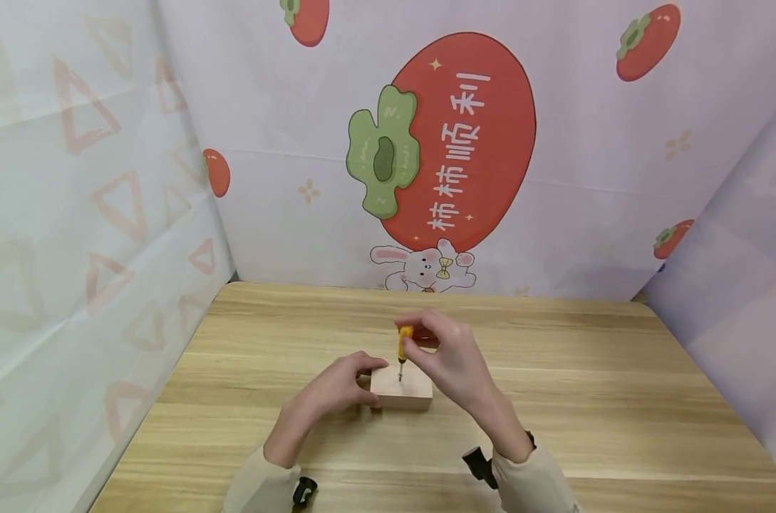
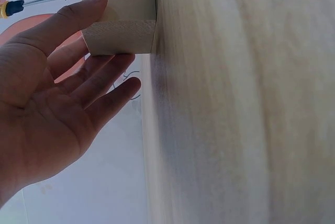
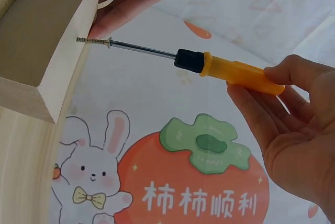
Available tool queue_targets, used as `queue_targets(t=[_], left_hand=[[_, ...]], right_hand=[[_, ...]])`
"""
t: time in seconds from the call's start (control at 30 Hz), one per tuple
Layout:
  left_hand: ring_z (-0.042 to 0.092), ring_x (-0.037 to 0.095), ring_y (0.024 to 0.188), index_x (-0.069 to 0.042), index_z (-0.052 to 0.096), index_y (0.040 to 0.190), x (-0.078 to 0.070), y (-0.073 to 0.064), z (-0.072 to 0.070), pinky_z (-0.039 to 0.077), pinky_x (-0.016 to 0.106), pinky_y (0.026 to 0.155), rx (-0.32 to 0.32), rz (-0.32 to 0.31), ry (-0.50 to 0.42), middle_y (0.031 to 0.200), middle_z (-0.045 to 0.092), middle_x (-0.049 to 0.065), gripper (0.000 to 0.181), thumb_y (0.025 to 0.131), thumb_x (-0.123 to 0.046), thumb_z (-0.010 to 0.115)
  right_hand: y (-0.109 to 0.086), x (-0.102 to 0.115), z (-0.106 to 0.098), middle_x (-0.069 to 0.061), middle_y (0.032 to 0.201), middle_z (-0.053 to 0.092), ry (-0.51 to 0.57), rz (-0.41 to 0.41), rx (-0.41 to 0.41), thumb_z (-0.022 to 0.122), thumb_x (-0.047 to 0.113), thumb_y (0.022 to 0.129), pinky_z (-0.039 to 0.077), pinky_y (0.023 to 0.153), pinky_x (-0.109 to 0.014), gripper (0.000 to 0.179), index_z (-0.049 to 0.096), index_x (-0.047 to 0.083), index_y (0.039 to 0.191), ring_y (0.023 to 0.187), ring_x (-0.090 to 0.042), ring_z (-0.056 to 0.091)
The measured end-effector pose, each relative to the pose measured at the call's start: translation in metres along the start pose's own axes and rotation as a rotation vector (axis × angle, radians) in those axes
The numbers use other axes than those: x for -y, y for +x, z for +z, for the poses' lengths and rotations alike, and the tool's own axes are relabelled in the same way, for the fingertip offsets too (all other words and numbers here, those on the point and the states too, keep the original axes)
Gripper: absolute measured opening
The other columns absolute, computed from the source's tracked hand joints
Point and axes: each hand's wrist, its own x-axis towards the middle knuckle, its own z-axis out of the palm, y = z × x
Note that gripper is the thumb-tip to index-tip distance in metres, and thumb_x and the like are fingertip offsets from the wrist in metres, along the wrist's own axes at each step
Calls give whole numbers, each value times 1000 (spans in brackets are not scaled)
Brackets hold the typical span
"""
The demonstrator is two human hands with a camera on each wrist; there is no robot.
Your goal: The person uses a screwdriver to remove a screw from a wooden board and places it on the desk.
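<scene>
A pale wooden block (image 1: 402, 400) lies flat on the table. My left hand (image 1: 336, 385) grips its left end, thumb on the near side and fingers on the far side, as the left wrist view (image 2: 57, 77) also shows. A screw (image 3: 93, 41) stands upright in the block's top face, most of its thread exposed. On the screw's head rests the tip of a screwdriver (image 3: 230, 72) with a yellow and black handle. My right hand (image 1: 448, 356) pinches the handle's upper end between thumb and fingers.
The wood-grain table (image 1: 586, 399) stretches out on both sides of the block. Behind it hangs a printed cloth (image 1: 278, 214) with persimmons and a rabbit; another cloth (image 1: 105, 235) closes the left side.
</scene>
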Motion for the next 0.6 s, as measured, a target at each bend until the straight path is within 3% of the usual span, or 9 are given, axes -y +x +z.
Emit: queue_targets(t=[0.2,0.4,0.6], left_hand=[[61,28,120,-9,64,132,1,0,0,46,50,105,4,-10,-4,118,65,4,59,77,-15,85],[61,30,121,-8,64,132,0,0,-1,47,51,104,6,-3,0,117,65,5,57,78,-14,83],[61,30,119,-8,64,131,0,0,0,48,49,103,3,5,-1,117,65,5,56,78,-12,83]], right_hand=[[0,-3,-1,-4,108,72,5,25,69,71,-2,87,60,80,-27,27,71,7,113,93,-15,71],[-2,-2,5,1,103,64,-104,36,-2,81,8,81,59,71,-21,33,72,12,114,86,-10,67],[-1,0,9,-2,95,66,-131,24,-66,81,4,81,59,68,-22,31,71,8,109,80,-10,68]])
